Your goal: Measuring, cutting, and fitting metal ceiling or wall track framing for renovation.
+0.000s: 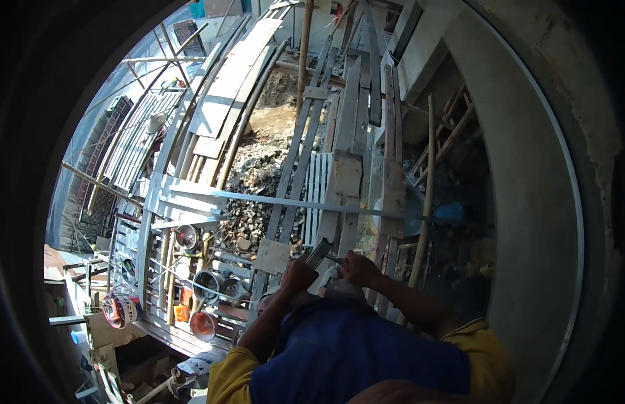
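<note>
In front of my body, my left hand (299,274) is closed around the lower end of a short grey rectangular metal piece (318,253), which tilts up and away. My right hand (362,270) is closed on a slim tool with a metal shaft (335,260). The shaft points left and its tip meets or nearly meets the metal piece. What kind of tool it is I cannot make out, as my fingers cover most of its handle. Below both hands are my shoes or knees, partly hidden by the blue shirt (366,343).
Wooden planks (346,175) run away ahead of me over rubble (258,195). A long pale strip (285,200) crosses them. At lower left stand a dark bucket (207,285), an orange bucket (203,326) and a white-and-red bucket (121,310). A concrete wall (535,202) rises on the right.
</note>
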Demonstrator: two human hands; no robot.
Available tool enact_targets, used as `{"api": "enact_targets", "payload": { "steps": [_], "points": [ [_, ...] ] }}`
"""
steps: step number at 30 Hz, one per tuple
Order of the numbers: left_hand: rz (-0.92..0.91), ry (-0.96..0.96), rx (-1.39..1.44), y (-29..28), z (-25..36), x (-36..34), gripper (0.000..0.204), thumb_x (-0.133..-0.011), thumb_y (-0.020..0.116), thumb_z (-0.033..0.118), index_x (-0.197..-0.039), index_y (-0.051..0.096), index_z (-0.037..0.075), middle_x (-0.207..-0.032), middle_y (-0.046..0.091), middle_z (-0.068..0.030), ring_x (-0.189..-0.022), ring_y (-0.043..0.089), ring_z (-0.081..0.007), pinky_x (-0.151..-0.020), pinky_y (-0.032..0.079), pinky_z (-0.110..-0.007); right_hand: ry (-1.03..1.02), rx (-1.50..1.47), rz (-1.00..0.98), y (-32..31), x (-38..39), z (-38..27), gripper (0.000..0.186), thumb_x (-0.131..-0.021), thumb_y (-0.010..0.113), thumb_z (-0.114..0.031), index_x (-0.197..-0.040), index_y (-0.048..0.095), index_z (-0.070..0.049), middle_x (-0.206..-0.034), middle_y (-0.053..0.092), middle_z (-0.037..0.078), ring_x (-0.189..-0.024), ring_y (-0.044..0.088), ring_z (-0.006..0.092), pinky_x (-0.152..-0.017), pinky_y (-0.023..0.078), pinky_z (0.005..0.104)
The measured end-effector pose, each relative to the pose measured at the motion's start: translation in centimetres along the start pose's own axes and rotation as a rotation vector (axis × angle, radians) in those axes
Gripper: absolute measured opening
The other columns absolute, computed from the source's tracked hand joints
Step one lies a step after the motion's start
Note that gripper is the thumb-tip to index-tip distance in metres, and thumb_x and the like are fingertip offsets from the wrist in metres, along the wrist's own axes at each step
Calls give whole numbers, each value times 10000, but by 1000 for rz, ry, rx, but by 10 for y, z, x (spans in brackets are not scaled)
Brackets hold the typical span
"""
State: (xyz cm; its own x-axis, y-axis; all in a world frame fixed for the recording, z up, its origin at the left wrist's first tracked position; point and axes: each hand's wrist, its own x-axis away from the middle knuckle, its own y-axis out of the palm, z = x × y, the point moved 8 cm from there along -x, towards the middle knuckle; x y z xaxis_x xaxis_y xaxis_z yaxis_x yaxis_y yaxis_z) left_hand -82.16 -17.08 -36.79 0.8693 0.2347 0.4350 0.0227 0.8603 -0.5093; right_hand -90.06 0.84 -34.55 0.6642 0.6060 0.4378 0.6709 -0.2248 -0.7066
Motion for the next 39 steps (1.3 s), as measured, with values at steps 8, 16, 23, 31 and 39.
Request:
{"api": "enact_targets", "payload": {
  "steps": [8,16,23,31,39],
  "points": [
    [199,-127,66,-5,-27,34,346,-682,635,151,-994,601,4,-896,661,-284,-901,636,-468,-786,511,-533,-196,130,-141,8,-20,-28,280,-834,600,-147,-1032,514,32,-891,652,240,-868,651,414,-760,514,489],
    [406,-464,-24,4,-62,86,300,-751,554,115,-1016,558,-26,-922,656,-297,-933,626,-486,-838,470,-565,-147,300,-386,62,-27,-52,317,-862,582,-204,-1054,524,42,-900,653,249,-861,657,417,-763,519,502],
    [451,-584,-39,12,-96,101,308,-749,572,129,-1017,549,-23,-906,663,-296,-890,637,-490,-798,497,-560,-148,386,-530,111,-50,-51,363,-944,498,-302,-1063,535,40,-1030,618,278,-975,632,418,-828,510,493],
    [245,-437,501,12,-130,73,398,-651,737,94,-980,543,-20,-732,635,-126,-595,644,-196,-548,535,-350,-480,298,-756,79,-108,-43,220,-869,577,-179,-1021,560,-21,-962,642,221,-940,616,392,-793,474,462],
    [536,-382,798,-27,-77,78,594,-648,729,84,-1181,490,-25,-841,594,-118,-616,626,-206,-541,541,-339,-581,394,-742,40,-116,-73,242,-802,587,-163,-985,561,-5,-951,621,254,-937,598,432,-804,467,484]
  ]
}}
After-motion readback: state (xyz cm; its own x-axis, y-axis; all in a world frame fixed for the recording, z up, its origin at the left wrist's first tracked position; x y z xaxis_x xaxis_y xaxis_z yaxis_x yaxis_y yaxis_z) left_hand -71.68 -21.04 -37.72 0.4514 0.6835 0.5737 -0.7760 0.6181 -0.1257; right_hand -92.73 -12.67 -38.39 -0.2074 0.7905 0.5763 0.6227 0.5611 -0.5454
